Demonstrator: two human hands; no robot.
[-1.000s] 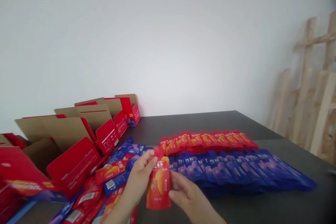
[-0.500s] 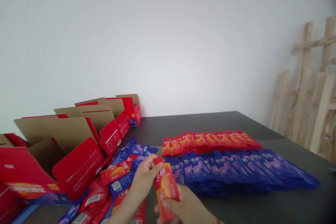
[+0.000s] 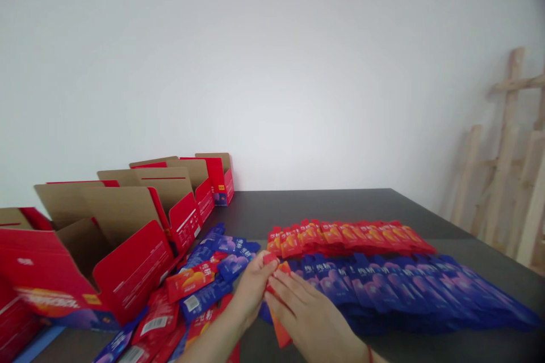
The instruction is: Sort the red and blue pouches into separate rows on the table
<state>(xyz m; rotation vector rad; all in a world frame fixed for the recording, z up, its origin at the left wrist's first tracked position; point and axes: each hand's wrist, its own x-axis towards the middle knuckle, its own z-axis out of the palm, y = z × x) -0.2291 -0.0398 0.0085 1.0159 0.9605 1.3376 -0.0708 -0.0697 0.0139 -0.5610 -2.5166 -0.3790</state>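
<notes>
Both my hands hold one red-orange pouch point(image 3: 280, 332) low over the dark table point(image 3: 323, 204). My left hand point(image 3: 250, 290) pinches its top end, and my right hand point(image 3: 310, 317) lies over its middle and hides most of it. Just beyond my hands lies a row of blue pouches point(image 3: 404, 289), overlapping one another. Behind that runs a row of red pouches point(image 3: 353, 235), overlapping too. A loose heap of red and blue pouches point(image 3: 191, 295) lies to the left of my hands.
Several open red cardboard boxes point(image 3: 128, 249) with brown flaps stand along the left, back to the white wall. Wooden frames point(image 3: 511, 176) lean against the wall at the right. Bare table shows behind the red row.
The red-orange pouch has come down from upright to nearly flat. My right hand has slid from its bottom edge up over its middle. The view has shifted a little.
</notes>
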